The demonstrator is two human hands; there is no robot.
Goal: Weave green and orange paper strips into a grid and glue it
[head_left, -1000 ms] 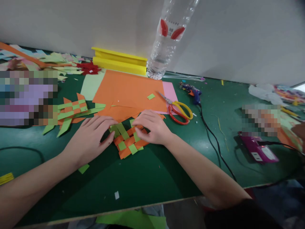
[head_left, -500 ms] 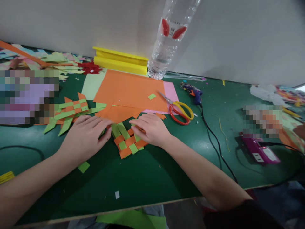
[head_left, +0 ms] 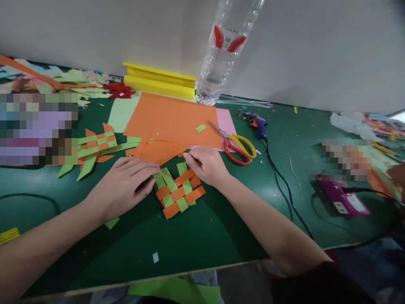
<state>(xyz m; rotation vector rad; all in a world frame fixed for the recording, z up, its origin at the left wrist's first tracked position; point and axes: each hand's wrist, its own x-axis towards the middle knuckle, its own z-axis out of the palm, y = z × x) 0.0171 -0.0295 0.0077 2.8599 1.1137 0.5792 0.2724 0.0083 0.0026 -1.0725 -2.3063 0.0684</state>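
A green surface (head_left: pixel 240 230) spreads beneath a craft worker's forearms, strewn with coloured paper. An orange sheet (head_left: pixel 177 114) lies at its centre, overlapping a pale green sheet (head_left: pixel 118 114) on the left and a pink sheet (head_left: pixel 228 118) on the right. Behind them a clear bottle (head_left: pixel 221 55) with red marks on its label stands just beside a folded yellow strip (head_left: pixel 160 82).

In front, the left hand (head_left: pixel 125 181) grasps the green strip ends of an orange-and-green woven paper piece (head_left: pixel 179 192) between fingers and thumb. The right hand (head_left: pixel 209 166) curls at the piece's upper right corner, fingers bent toward the thumb; whether it grips a strip cannot be told. The woven paper piece lies on the surface between the two hands, near the orange sheet's front edge.

A second woven piece (head_left: pixel 98 143), with long pointed ends, rests beyond the left wrist. Scissors (head_left: pixel 237 150) with red and yellow handles point their blades over the orange sheet, and a blue glue gun (head_left: pixel 257 124) trails its black cord nearby. Smallest are a light green scrap (head_left: pixel 201 128) on the orange sheet and a white scrap (head_left: pixel 155 257) near the front edge.
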